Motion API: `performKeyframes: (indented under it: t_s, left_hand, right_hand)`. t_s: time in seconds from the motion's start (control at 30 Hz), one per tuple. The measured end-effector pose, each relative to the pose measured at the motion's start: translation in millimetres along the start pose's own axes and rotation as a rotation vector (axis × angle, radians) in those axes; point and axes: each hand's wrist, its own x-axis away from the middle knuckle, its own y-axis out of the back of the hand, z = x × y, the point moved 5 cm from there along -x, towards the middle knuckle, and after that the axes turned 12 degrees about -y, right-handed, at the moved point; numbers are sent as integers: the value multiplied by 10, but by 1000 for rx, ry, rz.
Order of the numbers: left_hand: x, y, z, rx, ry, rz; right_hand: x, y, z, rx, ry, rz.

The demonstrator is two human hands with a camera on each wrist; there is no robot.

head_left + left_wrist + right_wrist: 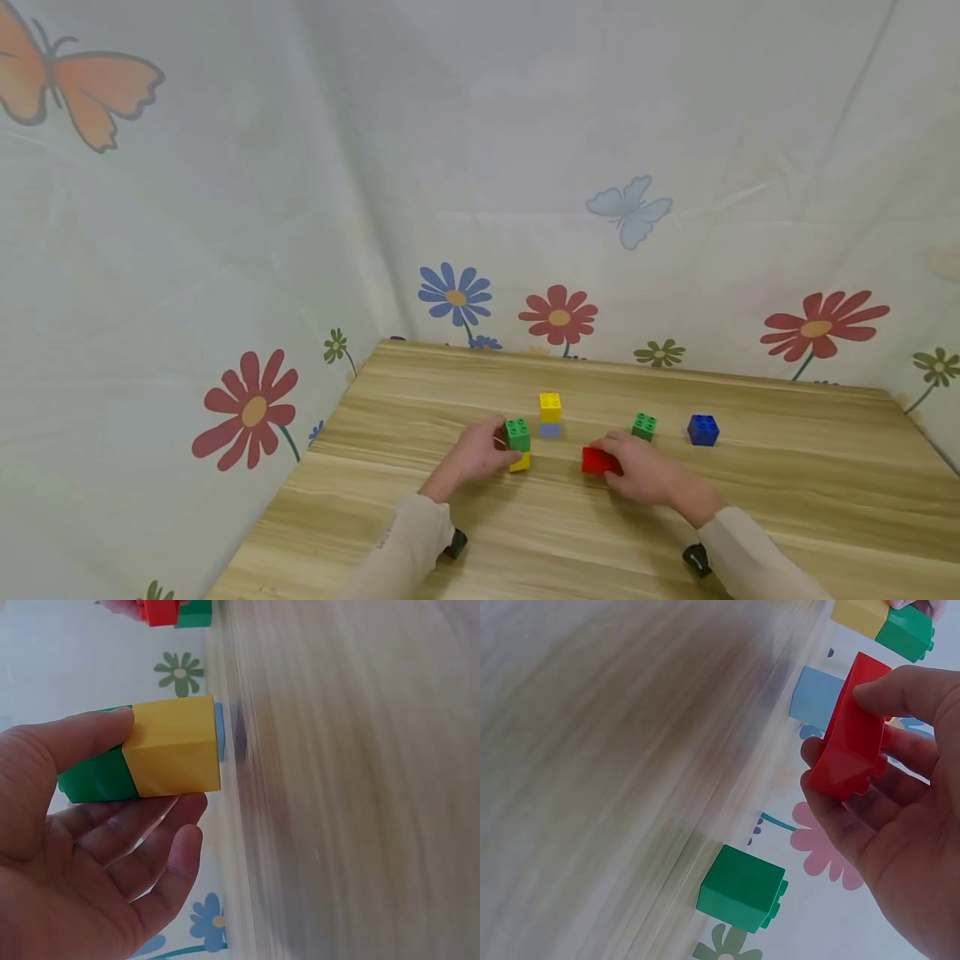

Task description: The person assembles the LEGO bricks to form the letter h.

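Observation:
My left hand (477, 450) grips a stack of two toy blocks, a green block (517, 434) on top of a yellow block (176, 746). In the left wrist view the thumb lies along one side of the stack, with the fingers beneath. A red block (852, 735) is pinched between the thumb and fingers of my right hand (643, 468). Between the hands and farther back stands another stack, a yellow block (550, 407) on a light blue block (550, 430). Just behind the right hand sits a second green block (742, 889), partly hidden in the head view.
A dark blue block (703, 430) rests on the wooden table (570, 533) to the right of the green one. Cloth walls (480, 150) printed with flowers and butterflies border the table at the back and left.

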Motion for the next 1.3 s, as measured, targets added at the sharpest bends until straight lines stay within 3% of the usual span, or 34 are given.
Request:
performKeyframes:
  t_s: [0.33, 0.6, 1.3]
  left_hand:
    - [-55, -156, -99, -49, -27, 36]
    - [-81, -237, -160, -39, -15, 67]
    - [-117, -325, -209, -40, 10, 96]
  right_hand:
    - [2, 18, 27, -30, -22, 0]
    - [14, 86, 104, -37, 62, -57]
    - [25, 177, 227, -57, 114, -100]
